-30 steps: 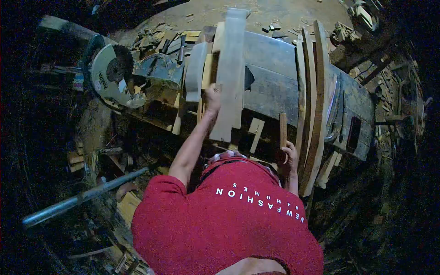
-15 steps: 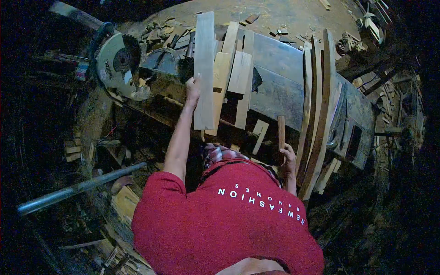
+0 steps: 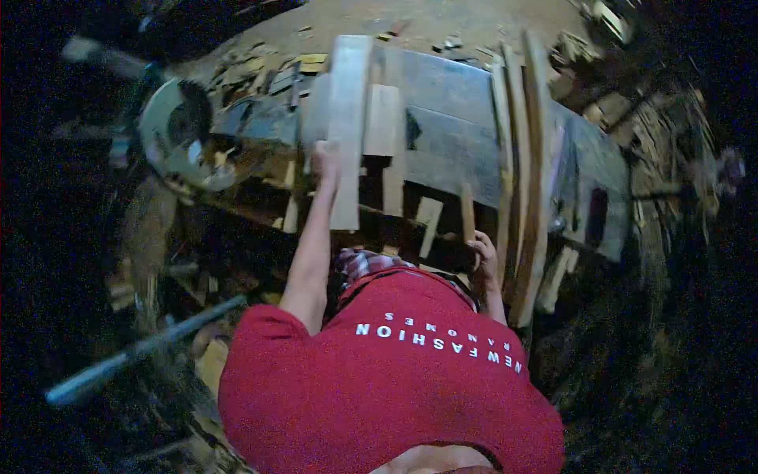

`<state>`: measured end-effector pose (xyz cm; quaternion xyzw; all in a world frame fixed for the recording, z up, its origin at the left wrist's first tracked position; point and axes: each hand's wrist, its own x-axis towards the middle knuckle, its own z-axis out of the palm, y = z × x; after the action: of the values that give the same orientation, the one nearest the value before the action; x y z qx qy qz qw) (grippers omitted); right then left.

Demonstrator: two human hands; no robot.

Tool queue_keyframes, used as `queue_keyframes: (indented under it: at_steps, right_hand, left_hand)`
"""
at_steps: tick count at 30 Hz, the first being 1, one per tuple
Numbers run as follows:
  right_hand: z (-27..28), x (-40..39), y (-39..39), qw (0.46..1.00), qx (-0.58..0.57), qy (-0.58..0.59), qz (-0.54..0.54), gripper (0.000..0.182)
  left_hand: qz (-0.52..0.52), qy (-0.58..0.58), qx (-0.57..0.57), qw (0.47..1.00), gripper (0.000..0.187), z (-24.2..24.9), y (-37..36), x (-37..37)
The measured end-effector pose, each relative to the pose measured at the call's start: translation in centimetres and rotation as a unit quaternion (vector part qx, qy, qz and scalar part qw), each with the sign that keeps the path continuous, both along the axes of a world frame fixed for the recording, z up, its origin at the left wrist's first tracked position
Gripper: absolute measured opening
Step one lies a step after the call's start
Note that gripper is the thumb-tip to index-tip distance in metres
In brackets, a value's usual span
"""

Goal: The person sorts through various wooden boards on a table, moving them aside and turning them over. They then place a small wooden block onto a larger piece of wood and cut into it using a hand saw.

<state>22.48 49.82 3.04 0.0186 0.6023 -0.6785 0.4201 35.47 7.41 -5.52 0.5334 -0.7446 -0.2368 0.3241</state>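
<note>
My left hand (image 3: 326,162), a little blurred, is closed on the left edge of a long pale plank (image 3: 350,134), which stretches away from me over the bench. Just right of that plank lies a shorter pale wood block (image 3: 383,118) on a longer board. Low on the right, my right hand (image 3: 484,254) grips the near end of a narrow wooden strip (image 3: 468,213), which points away from me. Beside this hand, several long boards (image 3: 525,158) lie across the bench. A small wood offcut (image 3: 429,221) sits between my hands near the bench's front edge.
A circular saw (image 3: 174,134) with a pale guard is at the left of the metal-topped bench (image 3: 450,103). Wood scraps (image 3: 253,75) litter the far side. A metal pipe (image 3: 150,344) juts in at lower left, and a dark flat object (image 3: 596,213) lies at the right.
The view has shifted, and blur has increased. Relative to the bench, the plank in my left hand has moved right, over the neighbouring board. The strip in my right hand has tilted slightly.
</note>
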Motion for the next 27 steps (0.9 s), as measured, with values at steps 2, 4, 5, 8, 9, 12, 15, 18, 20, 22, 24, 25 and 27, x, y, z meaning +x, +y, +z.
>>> queue_keyframes:
  at_steps: [2,4,5,8,9,12,15,18,20,22,24,25,27]
  right_hand:
    - [-0.3,0.0,0.9,1.000,0.000,-0.007,-0.010,0.029]
    - [-0.1,0.2,1.3,0.997,-0.028,-0.071,-0.033,0.029]
    - [0.4,0.1,1.5,0.993,-0.047,-0.096,-0.040,0.029]
    - [2.8,-1.2,1.9,0.986,-0.111,-0.108,-0.067,0.034]
    - [3.8,-1.5,2.2,0.975,-0.147,-0.141,-0.083,0.039]
    - [7.6,-3.5,3.5,0.956,-0.233,-0.129,-0.125,0.049]
    - [7.9,-5.8,5.9,0.935,-0.252,-0.155,-0.196,0.043]
    - [7.6,-8.3,7.8,0.932,-0.261,-0.137,-0.213,0.036]
    - [6.5,-9.7,8.7,0.954,-0.233,-0.071,-0.177,0.030]
    - [5.6,-9.6,8.2,0.976,-0.119,-0.016,-0.182,0.029]
    - [8.6,-8.2,5.2,0.979,0.009,0.059,-0.194,0.027]
    - [8.1,-7.5,3.9,0.983,-0.018,0.085,-0.164,0.031]
    - [9.9,-6.8,0.4,0.994,0.004,0.076,-0.073,0.044]
  left_hand:
    - [-0.003,0.179,0.012,0.984,0.024,0.0,0.7,-0.2]
    - [-0.013,0.045,-0.075,0.996,0.027,1.9,0.9,0.3]
    - [0.020,0.049,-0.028,0.998,0.029,4.7,2.7,-0.5]
    - [0.028,-0.056,0.013,0.998,0.032,7.7,4.9,-0.2]
    - [0.002,-0.072,-0.007,0.997,0.034,7.5,5.1,0.0]
    - [-0.031,-0.060,-0.047,0.997,0.034,7.5,6.4,-0.1]
    - [-0.027,-0.087,-0.077,0.993,0.032,5.6,5.2,0.6]
    - [-0.043,-0.101,-0.127,0.986,0.030,8.6,6.5,-0.1]
    - [-0.092,-0.132,-0.200,0.966,0.030,11.5,7.9,-1.1]
    - [-0.144,-0.097,-0.101,0.980,0.031,13.0,10.0,-3.1]
    - [-0.252,-0.087,0.071,0.961,0.033,13.6,12.7,-5.0]
    - [-0.313,-0.113,0.139,0.933,0.035,13.9,14.4,-5.9]
    - [-0.453,0.015,0.217,0.864,0.035,15.6,18.9,-8.9]
